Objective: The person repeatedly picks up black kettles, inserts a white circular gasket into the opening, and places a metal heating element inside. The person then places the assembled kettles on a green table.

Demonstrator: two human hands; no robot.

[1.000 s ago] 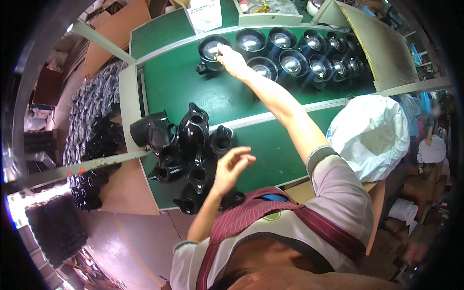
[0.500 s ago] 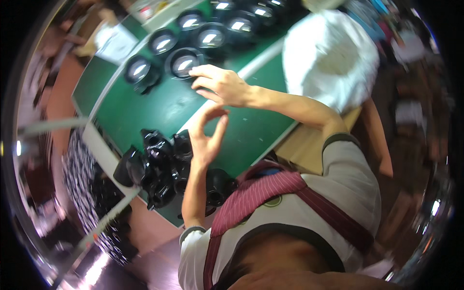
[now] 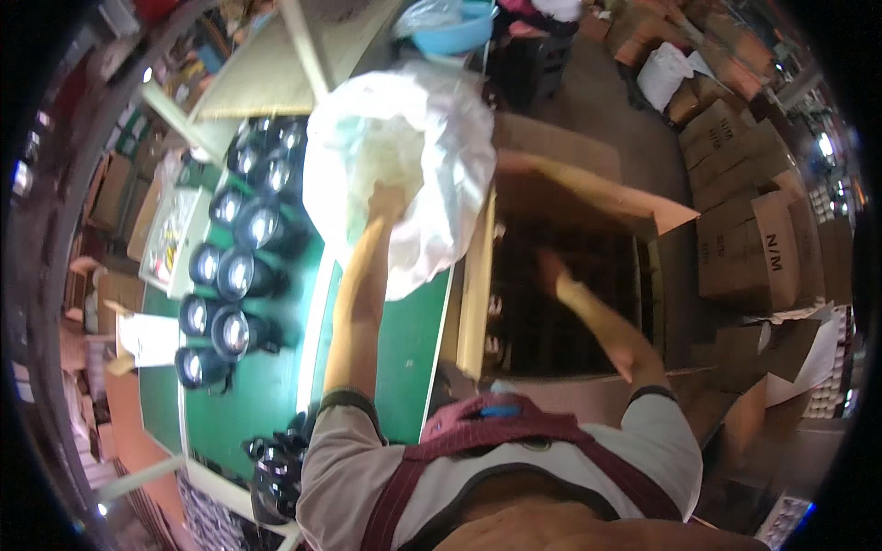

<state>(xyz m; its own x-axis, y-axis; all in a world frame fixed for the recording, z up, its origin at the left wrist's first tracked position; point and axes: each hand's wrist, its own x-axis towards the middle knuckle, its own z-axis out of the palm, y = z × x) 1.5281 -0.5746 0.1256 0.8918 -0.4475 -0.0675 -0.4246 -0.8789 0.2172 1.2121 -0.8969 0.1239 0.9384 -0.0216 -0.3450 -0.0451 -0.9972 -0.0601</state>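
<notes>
My left hand [image 3: 390,198] reaches down inside an open white plastic bag [image 3: 455,147] that stands at the far end of the green table. Its fingers are blurred, and any item in them cannot be made out. To the right, my right hand [image 3: 551,272] is over the dark inside of an open cardboard box [image 3: 474,303]. Shade and motion hide its fingers. Several black round housings with shiny faces [image 3: 231,332] stand in rows on the table's left half. More glossy black parts [image 3: 274,473] are heaped at its near end, beside my left sleeve.
The green table [image 3: 266,409] runs along my left. A white tray [image 3: 184,241] of small things adjoins it. A light blue basin [image 3: 455,32] is beyond the bag. Stacked cartons [image 3: 749,243] stand on the right, and a raised box flap [image 3: 625,197] juts out.
My view has swung right. Both hands have left the space above the table: the left is now inside the white bag, the right over the cardboard box.
</notes>
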